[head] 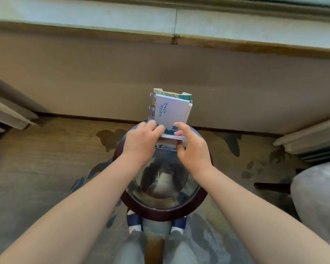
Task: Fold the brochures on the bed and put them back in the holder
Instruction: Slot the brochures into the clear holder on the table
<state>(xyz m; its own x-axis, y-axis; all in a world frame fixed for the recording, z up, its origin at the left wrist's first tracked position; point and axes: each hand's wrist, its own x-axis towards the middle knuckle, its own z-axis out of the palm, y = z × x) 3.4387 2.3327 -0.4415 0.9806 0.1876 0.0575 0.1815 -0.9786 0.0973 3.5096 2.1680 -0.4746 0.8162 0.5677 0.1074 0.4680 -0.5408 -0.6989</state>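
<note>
Both hands are out over the little round table (202, 199), its glass top ringed in dark wood. The left hand (141, 141) and right hand (192, 147) are each pinched on the bottom edge of the brochures (170, 111), a thick white stack half seated in the clear holder (190, 106) at the table's far edge. My worry is the holder: it looks light, and a push on the stack could tip it back or skid it off the glass. A few sheets could also catch on the front lip and splay. Beyond lie patterned carpet (46, 149), a tan wall and a pale ledge (84, 18); a grey chair (316, 197) sits to the right.
</note>
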